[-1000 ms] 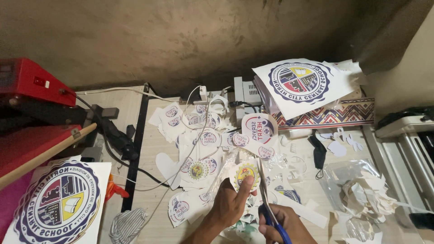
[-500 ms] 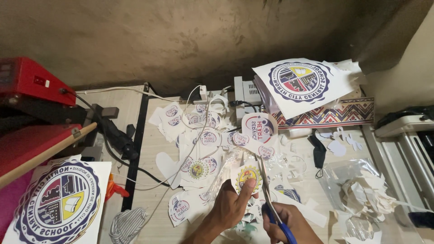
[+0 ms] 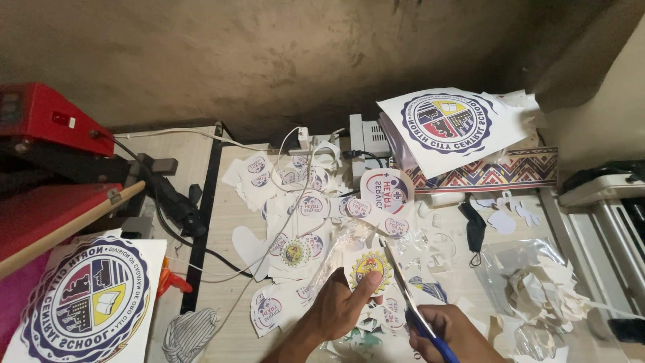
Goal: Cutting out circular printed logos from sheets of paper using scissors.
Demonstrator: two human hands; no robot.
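Round yellow-red sticker [image 3: 369, 266] sits mid-bench, pinched in left hand [image 3: 339, 306], thumb on its face. Right hand [image 3: 449, 331] clamped on blue-handled scissors [image 3: 411, 302], blades at sticker's right edge. Best turn the paper, not the blades, w/ short snips amid cut stickers [image 3: 302, 202] on bench [image 3: 215, 323].

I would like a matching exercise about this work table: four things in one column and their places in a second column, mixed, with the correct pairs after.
Things:
1. scissors
2. round yellow sticker
3. red press machine
4. clear bag of paper scraps

Places:
A. far left of the table
B. in the right hand
C. at the right side, near the white machine
D. held by the left hand, thumb on it

Pairs: 1-B, 2-D, 3-A, 4-C
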